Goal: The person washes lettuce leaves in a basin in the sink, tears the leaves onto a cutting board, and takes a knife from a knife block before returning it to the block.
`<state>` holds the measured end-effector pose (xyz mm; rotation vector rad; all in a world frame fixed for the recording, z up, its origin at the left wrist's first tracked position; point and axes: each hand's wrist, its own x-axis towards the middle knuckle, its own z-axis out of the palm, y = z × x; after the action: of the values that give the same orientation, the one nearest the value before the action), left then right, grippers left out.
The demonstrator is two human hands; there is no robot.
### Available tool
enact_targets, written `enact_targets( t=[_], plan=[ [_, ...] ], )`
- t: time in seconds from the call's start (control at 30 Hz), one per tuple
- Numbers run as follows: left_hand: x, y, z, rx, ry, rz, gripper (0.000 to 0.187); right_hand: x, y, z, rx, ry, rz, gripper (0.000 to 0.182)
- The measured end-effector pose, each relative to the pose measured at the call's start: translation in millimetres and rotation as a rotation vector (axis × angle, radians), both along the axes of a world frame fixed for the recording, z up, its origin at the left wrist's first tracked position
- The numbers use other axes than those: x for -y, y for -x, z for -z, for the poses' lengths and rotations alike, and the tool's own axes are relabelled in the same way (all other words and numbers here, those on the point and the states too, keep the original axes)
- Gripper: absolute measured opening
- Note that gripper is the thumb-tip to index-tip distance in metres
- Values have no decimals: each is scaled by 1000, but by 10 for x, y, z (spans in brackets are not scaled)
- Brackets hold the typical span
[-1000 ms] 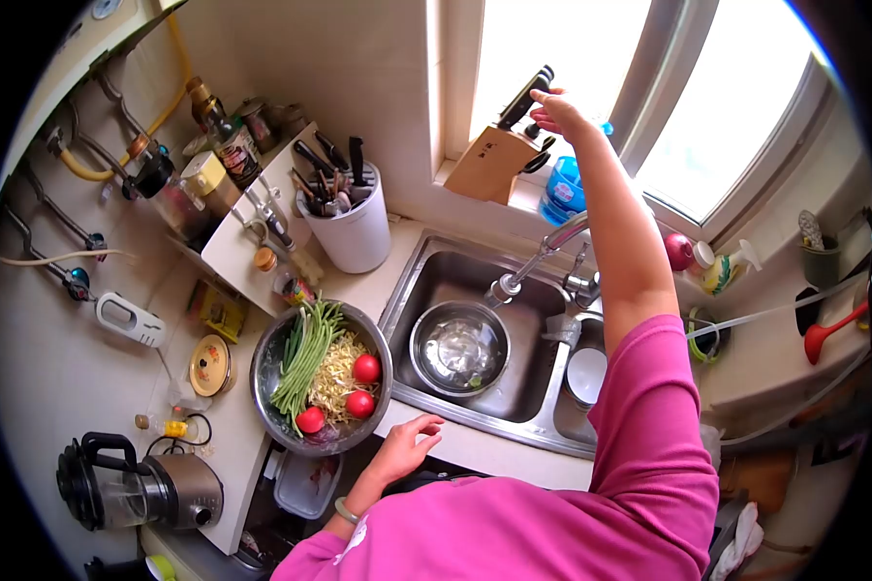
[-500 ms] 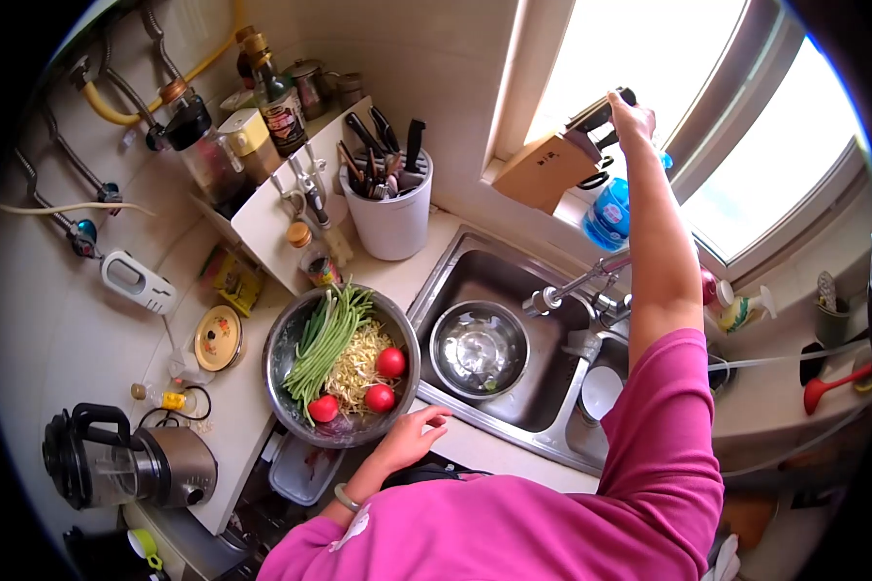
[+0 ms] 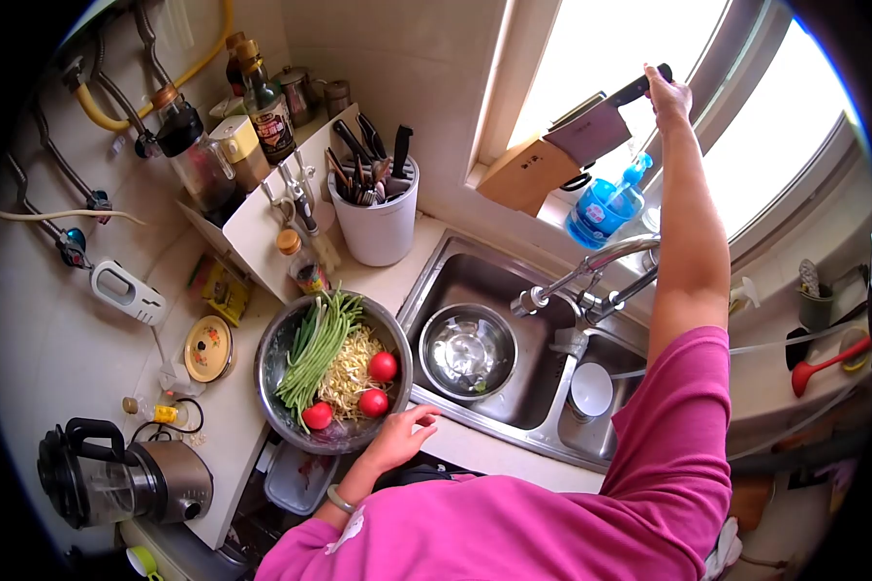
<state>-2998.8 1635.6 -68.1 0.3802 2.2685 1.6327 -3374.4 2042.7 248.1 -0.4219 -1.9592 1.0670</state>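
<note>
My right hand (image 3: 669, 100) is closed round the black handle of a cleaver (image 3: 591, 133), whose wide blade is partly out of the wooden knife block (image 3: 528, 176) on the window sill. My left hand (image 3: 404, 436) is near the front edge of the counter, fingers loosely apart and holding nothing, beside a large metal bowl (image 3: 268, 412). In that bowl lie long green beans (image 3: 320, 353), pale sprouts (image 3: 351, 373) and red tomatoes (image 3: 383, 366). A blue soap bottle (image 3: 601, 210) stands beside the knife block.
A steel sink (image 3: 528, 402) holds a metal basin (image 3: 468, 351) and a white bowl (image 3: 591, 389), with a faucet (image 3: 591, 276) over it. A white utensil holder (image 3: 378, 223), glass bottles (image 3: 266, 111) and a blender (image 3: 131, 474) stand to the left.
My right hand has moved up and to the right, drawing the cleaver partly out of the block. My left hand stays by the bowl, and the view has shifted slightly.
</note>
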Motion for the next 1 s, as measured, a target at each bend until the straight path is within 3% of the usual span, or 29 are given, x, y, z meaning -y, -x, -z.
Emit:
enact_targets(
  t=[0.1,0.2,0.3,0.5,0.63,0.67,0.73,0.83,1.0],
  plan=[
    [29,-30,-7,12,9,0,24,-161,-108,-324,8,-44,5,42],
    [25,-41,35,-16,18,20,24,-73,-504,-602,-247,37,-186,37],
    [-15,-37,16,-13,-7,59,24,59,-1107,-847,-246,50,-313,34],
    [-178,20,-36,-26,-67,227,25,128,-2427,-843,-249,-124,-473,27],
    [-413,107,-107,81,-167,408,25,227,-3381,-473,-225,-174,-378,27],
    [-506,143,-107,151,-208,467,24,379,-3662,-330,-198,-243,-272,24],
    [-740,217,-261,365,-388,563,24,610,-4163,62,-261,-338,-278,23],
    [-1108,279,-569,488,-596,719,34,881,-4764,572,-266,-912,-250,39],
    [-1743,-14,-797,933,-876,959,44,1290,-5451,1242,-78,-796,-229,38]
  ],
)
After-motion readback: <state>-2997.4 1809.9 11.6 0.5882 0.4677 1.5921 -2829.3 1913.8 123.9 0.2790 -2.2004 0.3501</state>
